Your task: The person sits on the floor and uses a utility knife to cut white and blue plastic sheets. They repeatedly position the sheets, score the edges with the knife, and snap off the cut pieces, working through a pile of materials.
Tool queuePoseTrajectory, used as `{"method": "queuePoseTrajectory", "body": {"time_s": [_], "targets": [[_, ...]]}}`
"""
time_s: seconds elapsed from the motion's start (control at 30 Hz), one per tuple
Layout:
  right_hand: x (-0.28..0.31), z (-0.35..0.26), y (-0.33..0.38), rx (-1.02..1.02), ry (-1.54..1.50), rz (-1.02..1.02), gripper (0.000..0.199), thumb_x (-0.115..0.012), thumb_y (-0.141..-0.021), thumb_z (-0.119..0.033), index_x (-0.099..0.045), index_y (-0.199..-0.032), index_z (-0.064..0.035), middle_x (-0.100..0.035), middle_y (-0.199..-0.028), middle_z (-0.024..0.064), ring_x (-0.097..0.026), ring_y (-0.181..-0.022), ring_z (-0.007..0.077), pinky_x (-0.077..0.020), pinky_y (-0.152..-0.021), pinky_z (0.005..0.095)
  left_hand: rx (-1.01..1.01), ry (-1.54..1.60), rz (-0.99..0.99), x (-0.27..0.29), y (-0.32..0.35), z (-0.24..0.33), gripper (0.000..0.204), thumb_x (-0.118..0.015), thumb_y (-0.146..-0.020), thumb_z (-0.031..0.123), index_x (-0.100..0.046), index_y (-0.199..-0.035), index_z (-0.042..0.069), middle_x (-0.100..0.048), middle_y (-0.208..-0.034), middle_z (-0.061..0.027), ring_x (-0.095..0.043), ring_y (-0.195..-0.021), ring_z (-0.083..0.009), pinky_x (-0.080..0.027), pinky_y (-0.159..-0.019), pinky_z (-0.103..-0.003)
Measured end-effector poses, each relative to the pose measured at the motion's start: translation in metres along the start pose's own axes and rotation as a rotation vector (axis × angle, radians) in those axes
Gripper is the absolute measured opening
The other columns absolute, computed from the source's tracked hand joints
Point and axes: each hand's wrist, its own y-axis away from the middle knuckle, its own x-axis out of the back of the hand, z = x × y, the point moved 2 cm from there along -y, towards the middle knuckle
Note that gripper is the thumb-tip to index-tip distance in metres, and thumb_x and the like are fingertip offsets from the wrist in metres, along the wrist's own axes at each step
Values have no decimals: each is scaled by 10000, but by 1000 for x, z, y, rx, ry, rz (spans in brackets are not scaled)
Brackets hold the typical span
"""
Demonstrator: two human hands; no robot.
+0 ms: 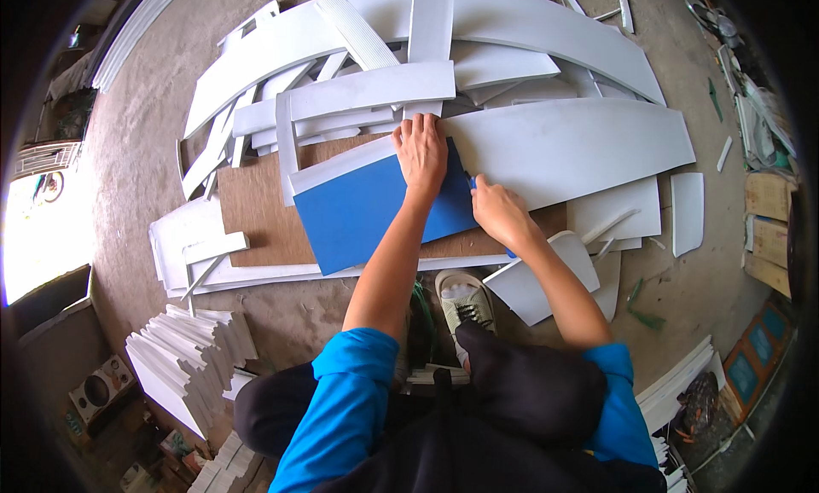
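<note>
A rectangular blue sheet (354, 216) lies at a slant over a brown wooden board (256, 203) in front of me. My left hand (421, 152) presses down near its far edge, fingers spread on the blue sheet and the white panel (333, 171) beside it. My right hand (503, 211) is closed around a blue-handled utility knife (473, 183), at the right edge of the blue sheet. Most of the knife's handle is hidden by my fingers. A long white panel (580, 143) stretches away to the right, just beyond my right hand.
White panels and strips (367, 92) are heaped at the far side. Several white sheets stand stacked (192, 356) at the lower left. White offcuts (546, 280) lie near my right forearm, with another piece (688, 213) farther right. Cardboard boxes (768, 229) stand along the right side.
</note>
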Motion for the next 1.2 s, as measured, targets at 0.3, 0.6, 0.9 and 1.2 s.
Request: {"method": "queuePoseTrajectory", "body": {"time_s": [0.3,0.6,0.9,1.2], "targets": [[10,-9,-63,40,59,167,302,-451,-852,-188,-454,-1043,46,-616,-701,204,-625,-691,348,-502,-617,430,3,30,-16,2,-2,3,149,-467,-826,180,-553,-860,63,-550,-860,-76,-498,-880,-251,-338,-831,-389],[-6,-9,-78,65,51,237,306,-385,-847,-150,-441,-1066,55,-604,-724,247,-608,-699,391,-484,-630,472,-30,60,40,1,-2,2,122,-477,-837,181,-519,-823,68,-522,-820,-72,-485,-839,-245,-332,-811,-386],[-22,3,-12,-3,-13,32,357,-415,-809,-94,-439,-1127,66,-604,-707,243,-612,-672,385,-496,-622,450,-6,18,4,3,0,5,123,-495,-818,157,-538,-892,69,-524,-882,-73,-481,-911,-236,-329,-842,-387],[-7,15,50,38,43,-30,199,-404,-875,-164,-424,-953,17,-587,-613,222,-609,-599,371,-491,-526,454,-19,1,20,1,-1,2,114,-479,-824,150,-535,-866,61,-537,-851,-74,-498,-866,-241,-336,-823,-386]]}}
